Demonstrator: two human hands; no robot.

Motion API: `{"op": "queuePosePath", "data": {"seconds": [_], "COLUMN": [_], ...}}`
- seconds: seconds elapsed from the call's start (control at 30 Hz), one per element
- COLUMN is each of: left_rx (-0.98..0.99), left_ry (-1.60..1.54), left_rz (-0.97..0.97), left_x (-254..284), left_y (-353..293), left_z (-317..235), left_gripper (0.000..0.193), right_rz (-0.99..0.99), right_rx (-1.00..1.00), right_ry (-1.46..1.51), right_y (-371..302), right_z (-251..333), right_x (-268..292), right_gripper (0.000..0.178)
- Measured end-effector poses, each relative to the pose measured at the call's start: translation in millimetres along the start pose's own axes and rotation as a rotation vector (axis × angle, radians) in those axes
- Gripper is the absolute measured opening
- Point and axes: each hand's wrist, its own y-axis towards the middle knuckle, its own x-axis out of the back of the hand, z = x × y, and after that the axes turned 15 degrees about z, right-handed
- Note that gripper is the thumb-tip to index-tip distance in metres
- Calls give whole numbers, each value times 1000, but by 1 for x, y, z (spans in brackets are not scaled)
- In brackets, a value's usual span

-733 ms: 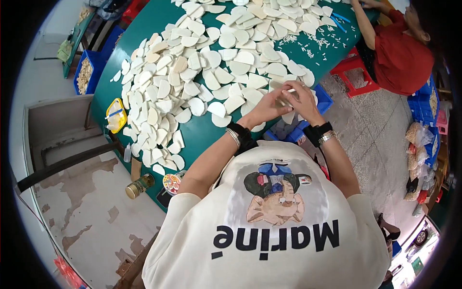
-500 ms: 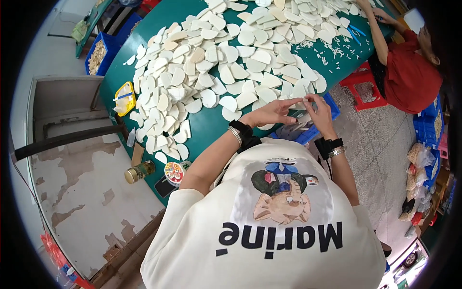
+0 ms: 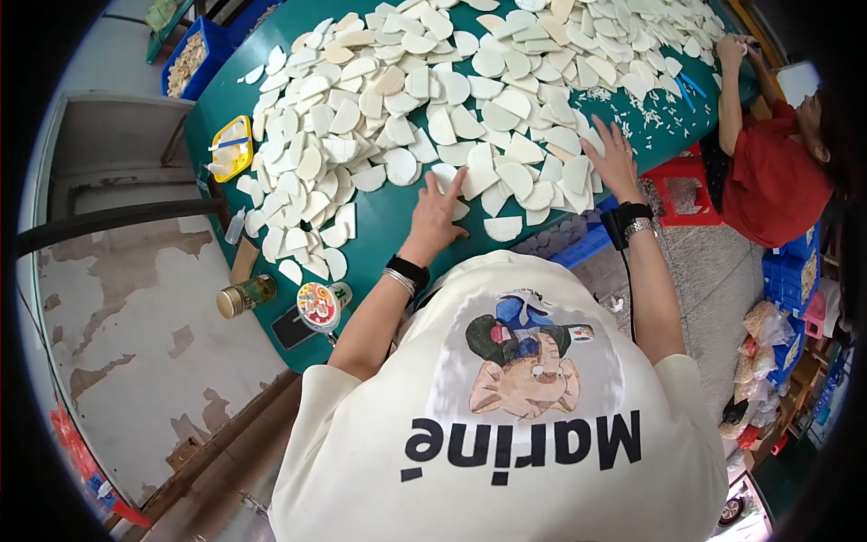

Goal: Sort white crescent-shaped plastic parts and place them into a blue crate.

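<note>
A wide heap of flat, off-white, mostly half-round pieces [image 3: 348, 117] covers much of the green table [image 3: 411, 194]; what they are made of I cannot tell. My left hand [image 3: 440, 221] lies at the near side of the heap, fingers spread, fingertips at a pale piece [image 3: 443, 173]. Farther right, my right hand [image 3: 616, 164] reaches over the heap's right edge with its fingers apart. Neither hand visibly grips anything. Between the two, one half-round piece [image 3: 502, 228] sits apart near the table's front edge.
Against the front edge is a blue crate [image 3: 591, 244] holding round pieces. At left are a yellow tray [image 3: 237, 167], a jar [image 3: 246, 296], a phone [image 3: 293, 330] and a lidded cup [image 3: 318, 305]. A person in red [image 3: 781, 176] works at right, near blue tools [image 3: 688, 88] and small white scraps.
My hands were together at the table's front edge, right fingers pinched near the left fingertips. They have parted: left moved left, right moved right and farther forward, both now spread. The view has shifted slightly.
</note>
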Motion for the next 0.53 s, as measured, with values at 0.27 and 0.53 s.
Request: {"op": "queuePosePath", "data": {"seconds": [0.27,0.53], "left_rx": [-153,-288], "left_ry": [30,-213], "left_rz": [187,190], "left_x": [-8,-27], "left_y": [24,51], "left_z": [-33,-73], "left_gripper": [127,119], "right_rz": [243,221], "right_rx": [-105,-66], "right_ry": [-193,-156], "right_y": [-26,-54], "right_z": [30,14], "right_x": [-15,-21], "right_gripper": [61,60]}}
